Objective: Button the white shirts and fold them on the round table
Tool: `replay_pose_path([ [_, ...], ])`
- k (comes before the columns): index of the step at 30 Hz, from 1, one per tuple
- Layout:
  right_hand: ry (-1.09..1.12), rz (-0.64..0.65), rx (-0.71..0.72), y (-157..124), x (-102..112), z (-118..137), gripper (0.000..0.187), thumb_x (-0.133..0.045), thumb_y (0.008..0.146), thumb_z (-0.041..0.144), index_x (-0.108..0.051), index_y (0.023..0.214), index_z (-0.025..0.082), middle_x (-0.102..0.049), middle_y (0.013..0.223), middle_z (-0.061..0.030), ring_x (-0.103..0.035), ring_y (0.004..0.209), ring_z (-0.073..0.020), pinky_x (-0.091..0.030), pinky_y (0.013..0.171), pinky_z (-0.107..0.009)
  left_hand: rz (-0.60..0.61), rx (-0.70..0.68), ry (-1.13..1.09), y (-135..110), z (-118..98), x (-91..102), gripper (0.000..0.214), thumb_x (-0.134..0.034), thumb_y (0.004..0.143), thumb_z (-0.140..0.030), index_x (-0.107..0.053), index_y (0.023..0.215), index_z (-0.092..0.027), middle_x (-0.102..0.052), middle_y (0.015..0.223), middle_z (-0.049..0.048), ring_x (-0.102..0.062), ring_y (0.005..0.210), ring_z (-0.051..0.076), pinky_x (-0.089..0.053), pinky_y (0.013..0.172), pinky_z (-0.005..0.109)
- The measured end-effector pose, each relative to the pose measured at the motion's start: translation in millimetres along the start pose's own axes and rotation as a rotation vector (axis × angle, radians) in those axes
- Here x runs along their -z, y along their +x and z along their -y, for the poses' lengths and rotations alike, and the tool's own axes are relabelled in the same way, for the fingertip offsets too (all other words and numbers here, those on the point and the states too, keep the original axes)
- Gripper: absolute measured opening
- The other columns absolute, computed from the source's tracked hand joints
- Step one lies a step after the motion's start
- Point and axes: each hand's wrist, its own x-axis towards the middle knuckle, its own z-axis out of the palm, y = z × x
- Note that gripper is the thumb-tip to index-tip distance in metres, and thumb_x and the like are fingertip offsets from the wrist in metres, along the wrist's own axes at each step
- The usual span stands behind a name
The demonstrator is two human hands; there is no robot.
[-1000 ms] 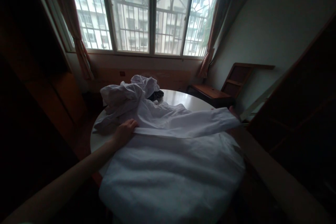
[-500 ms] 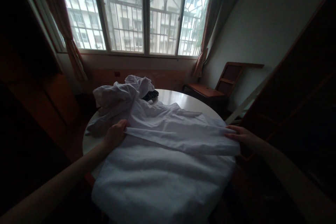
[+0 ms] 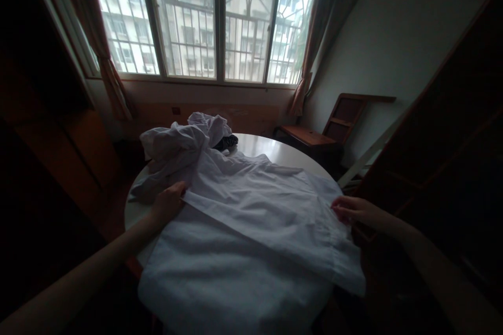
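Observation:
A white shirt [image 3: 251,251] lies spread over the near half of a round white table [image 3: 275,151]. One sleeve [image 3: 271,222] is folded across it, running from the left down to the right edge. My left hand [image 3: 168,201] grips the shirt at the sleeve's left end, fingers closed on the cloth. My right hand [image 3: 351,210] rests at the shirt's right side, its fingertips curled on the fabric near the sleeve.
A heap of crumpled white clothes [image 3: 181,144] and a dark striped item [image 3: 226,142] lie at the table's far side. A wooden chair [image 3: 326,131] stands by the right wall. Dark wooden furniture flanks both sides. A barred window [image 3: 204,21] fills the back wall.
The sleeve, held raised and stretched to the right a second ago, has come down flat across the shirt. My right hand moved inward and lower. My left hand stayed put.

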Motion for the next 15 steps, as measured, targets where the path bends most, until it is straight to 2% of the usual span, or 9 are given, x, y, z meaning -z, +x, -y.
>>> replay_pose_path([
  [3,-0.079,-0.045,0.134,29,-2,0,0.036,-0.053,0.067,0.051,-0.062,0.083,0.02,-0.065,0.08,-0.0099,-0.061,0.074,-0.0217,-0.048,0.068,-0.033,0.007,-0.041,0.001,0,-2,0.5,0.01,-0.04,0.07,-0.011,-0.043,0.074,-0.02,-0.058,0.079,0.0048,-0.056,0.072,0.018,-0.033,0.06,0.025],
  [6,-0.199,-0.132,0.186,65,-10,-4,0.038,-0.057,0.065,0.043,-0.061,0.093,0.018,-0.063,0.099,-0.0125,-0.059,0.09,-0.0247,-0.045,0.082,-0.036,0.008,-0.073,0.015,1,-3,-0.8,0.009,-0.04,0.072,-0.011,-0.043,0.075,-0.019,-0.058,0.082,0.0054,-0.056,0.075,0.017,-0.035,0.063,0.025],
  [10,-0.297,-0.137,0.169,118,-22,0,0.043,-0.053,0.071,0.034,-0.057,0.109,0.014,-0.056,0.116,-0.0142,-0.055,0.103,-0.025,-0.041,0.088,-0.033,-0.005,-0.117,0.05,3,-3,-3.4,0.008,-0.037,0.076,-0.013,-0.043,0.075,-0.019,-0.057,0.084,0.0065,-0.056,0.076,0.017,-0.037,0.065,0.026],
  [15,-0.334,-0.096,0.091,171,-36,30,0.047,-0.052,0.076,0.033,-0.05,0.118,0.011,-0.055,0.12,-0.0144,-0.053,0.105,-0.0221,-0.041,0.085,-0.026,-0.016,-0.136,0.076,3,-2,-5.3,0.009,-0.038,0.075,-0.011,-0.042,0.075,-0.019,-0.057,0.084,0.007,-0.055,0.079,0.018,-0.038,0.067,0.026],
])
